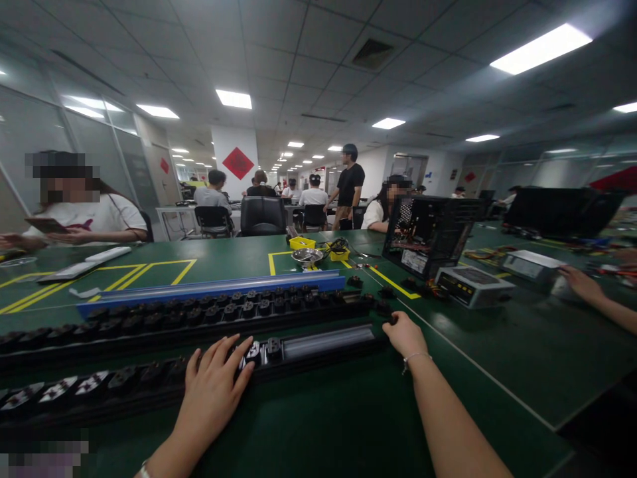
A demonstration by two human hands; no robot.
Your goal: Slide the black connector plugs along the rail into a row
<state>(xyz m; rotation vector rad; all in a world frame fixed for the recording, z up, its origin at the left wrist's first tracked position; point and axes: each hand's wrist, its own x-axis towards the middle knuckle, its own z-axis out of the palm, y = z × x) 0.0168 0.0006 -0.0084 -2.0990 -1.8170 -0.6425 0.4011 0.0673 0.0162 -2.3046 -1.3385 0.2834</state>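
The green counter (pixel 318 431) carries the near black rail (pixel 323 344) at eight o'clock, its long axis running nearly nine-to-three, the right end angled slightly farther away. At seven o'clock the person's left hand (pixel 213 392) rests over its black modules (pixel 273 348), fingers lightly spread. At four o'clock the right hand (pixel 407 337) has thumb and forefinger close together; whether they pinch anything cannot be told. Beyond lie a second black rail (pixel 249 323) and a blue strip (pixel 223 288)
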